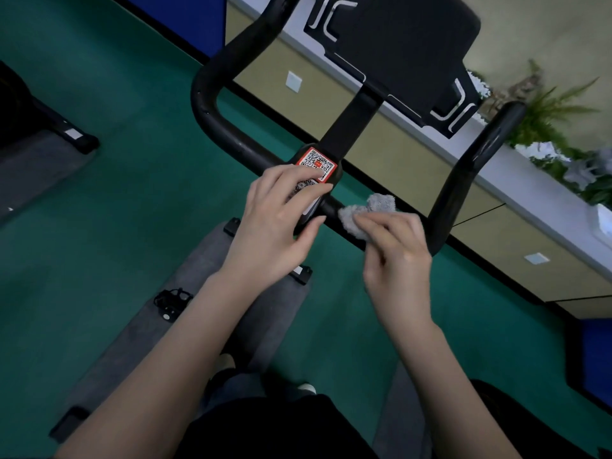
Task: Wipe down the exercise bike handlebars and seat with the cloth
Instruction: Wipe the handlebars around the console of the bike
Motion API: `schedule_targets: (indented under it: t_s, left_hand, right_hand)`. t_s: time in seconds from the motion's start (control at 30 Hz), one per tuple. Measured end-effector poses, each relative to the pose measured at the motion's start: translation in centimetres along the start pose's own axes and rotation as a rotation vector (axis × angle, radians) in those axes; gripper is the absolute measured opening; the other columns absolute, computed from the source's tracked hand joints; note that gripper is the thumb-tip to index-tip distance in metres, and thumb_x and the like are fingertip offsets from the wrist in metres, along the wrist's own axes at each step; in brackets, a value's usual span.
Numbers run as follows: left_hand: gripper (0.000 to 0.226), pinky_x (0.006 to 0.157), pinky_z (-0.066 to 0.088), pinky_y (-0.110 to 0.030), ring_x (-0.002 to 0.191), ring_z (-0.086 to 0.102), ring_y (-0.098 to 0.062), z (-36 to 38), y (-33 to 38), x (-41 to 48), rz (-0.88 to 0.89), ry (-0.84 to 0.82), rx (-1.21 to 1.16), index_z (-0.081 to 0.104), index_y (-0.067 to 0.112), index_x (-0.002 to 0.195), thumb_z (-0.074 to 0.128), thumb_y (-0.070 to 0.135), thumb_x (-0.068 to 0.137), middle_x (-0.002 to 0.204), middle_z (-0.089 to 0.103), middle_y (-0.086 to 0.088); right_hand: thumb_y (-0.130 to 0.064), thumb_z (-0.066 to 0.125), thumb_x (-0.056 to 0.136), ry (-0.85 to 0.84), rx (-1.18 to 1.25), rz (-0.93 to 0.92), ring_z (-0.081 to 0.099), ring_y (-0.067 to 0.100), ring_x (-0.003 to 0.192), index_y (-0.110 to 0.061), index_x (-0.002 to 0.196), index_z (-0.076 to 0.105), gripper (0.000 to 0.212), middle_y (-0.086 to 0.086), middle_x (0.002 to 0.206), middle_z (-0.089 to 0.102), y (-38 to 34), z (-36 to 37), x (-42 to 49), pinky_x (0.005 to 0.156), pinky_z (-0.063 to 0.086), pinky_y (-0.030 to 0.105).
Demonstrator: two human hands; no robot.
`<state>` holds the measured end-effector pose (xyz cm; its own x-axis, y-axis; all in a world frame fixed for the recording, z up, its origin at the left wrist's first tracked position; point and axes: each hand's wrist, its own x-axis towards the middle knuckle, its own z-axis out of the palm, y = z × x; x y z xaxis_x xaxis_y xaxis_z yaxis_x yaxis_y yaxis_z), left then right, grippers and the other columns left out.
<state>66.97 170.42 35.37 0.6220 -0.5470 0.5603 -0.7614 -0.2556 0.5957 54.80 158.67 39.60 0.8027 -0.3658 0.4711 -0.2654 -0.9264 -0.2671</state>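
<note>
- The crumpled grey fluffy cloth (366,212) sits on the crossbar of the black tubular handlebars (463,180), just right of the centre block. It is bunched into a wad, which we judge gives a firm pad for rubbing a round tube.
- Our right hand (397,256) holds it, fingers curled round the wad and pressing it down against the bar from the near side.
- Our left hand (275,226) rests on the centre block, fingers laid fairly straight across the red-bordered QR-code sticker (318,162) and thumb lower down. It holds nothing, and we take it to be steadying the bars while the other hand wipes.
- The two upturned ends of the bars stand well apart from the cloth. By our judgement, they are not yet reached.
- The seat is out of view, so that part of the job likely comes later.
- Beyond the bars rises the black flat console panel (397,44). Below lie a grey floor mat (198,293), a black pedal (172,301) and the green carpeted floor (132,193).
</note>
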Motion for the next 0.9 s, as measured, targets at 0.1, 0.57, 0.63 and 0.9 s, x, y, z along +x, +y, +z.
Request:
schedule_targets:
  t_s: [0.1,0.57,0.63,0.9]
  left_hand:
    - [0.042,0.099,0.03,-0.032,0.12,0.044,-0.022,-0.2,-0.1,-0.1,0.016,-0.02,0.004,0.063,0.011,0.12,0.072,0.018,0.079,0.129,0.056,-0.004]
    - [0.042,0.1,0.028,-0.029,0.122,0.044,-0.023,0.0,-0.3,-0.3,0.049,-0.017,0.045,0.061,0.011,0.122,0.069,0.02,0.082,0.131,0.055,-0.003]
    - [0.042,0.1,0.028,-0.029,0.121,0.044,-0.022,0.0,-0.4,-0.3,0.051,-0.024,0.034,0.062,0.011,0.122,0.07,0.019,0.082,0.13,0.055,-0.003]
    - [0.04,0.099,0.03,-0.031,0.121,0.045,-0.023,-0.2,-0.4,-0.3,0.041,-0.04,-0.003,0.063,0.01,0.121,0.071,0.018,0.083,0.13,0.056,-0.003]
  right_hand:
    - [0.012,0.057,0.078,-0.115,0.07,0.148,0.061,0.031,0.091,-0.004,0.096,0.073,0.029,0.009,0.093,0.071,-0.8,0.4,3.3,0.083,0.038,0.02]
    - [0.002,0.053,0.085,-0.383,0.128,0.21,0.058,0.023,0.074,-0.015,0.093,0.073,0.028,-0.003,0.07,0.064,-0.7,-0.1,6.0,0.067,0.038,0.018]
    - [-0.002,0.056,0.086,-0.467,0.167,0.305,0.059,0.016,0.07,-0.019,0.089,0.072,0.024,-0.002,0.069,0.063,-0.1,0.2,7.4,0.059,0.04,0.012]
    - [-0.002,0.061,0.089,-0.88,0.363,0.492,0.064,0.017,0.074,-0.01,0.09,0.072,0.013,0.015,0.088,0.072,3.0,-1.2,10.0,0.076,0.053,0.034]
